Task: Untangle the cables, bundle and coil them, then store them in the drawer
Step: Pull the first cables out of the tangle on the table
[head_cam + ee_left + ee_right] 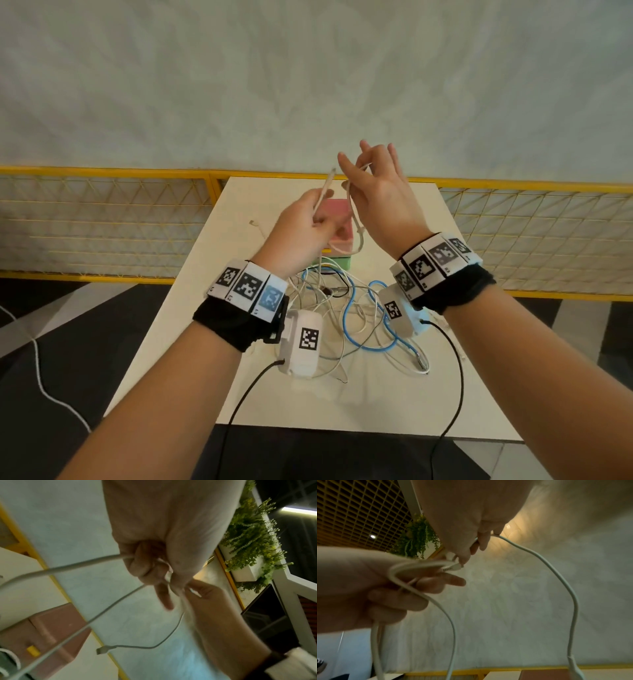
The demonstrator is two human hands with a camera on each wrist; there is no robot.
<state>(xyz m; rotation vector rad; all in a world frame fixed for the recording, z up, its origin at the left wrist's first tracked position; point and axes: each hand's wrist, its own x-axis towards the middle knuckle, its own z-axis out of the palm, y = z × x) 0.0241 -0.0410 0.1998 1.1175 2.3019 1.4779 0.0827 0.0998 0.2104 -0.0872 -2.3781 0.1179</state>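
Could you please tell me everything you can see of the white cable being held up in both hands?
The white cable is thin, round and looks plastic-sheathed. It is lifted above the table, folded into loops. The left hand grips several strands; the right hand pinches it higher up. One connector end dangles free; lower strands trail toward the tangled pile.

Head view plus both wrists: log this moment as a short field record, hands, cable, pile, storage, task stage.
left hand: grips folded white cable, raised above table
right hand: pinches the same cable near its plug end
plug: between the two hands
pile: white, blue and dark cables tangled on the table
drawer unit: pink over green, behind the hands; open or closed cannot be told
stage: coiling one cable; nothing seen stored
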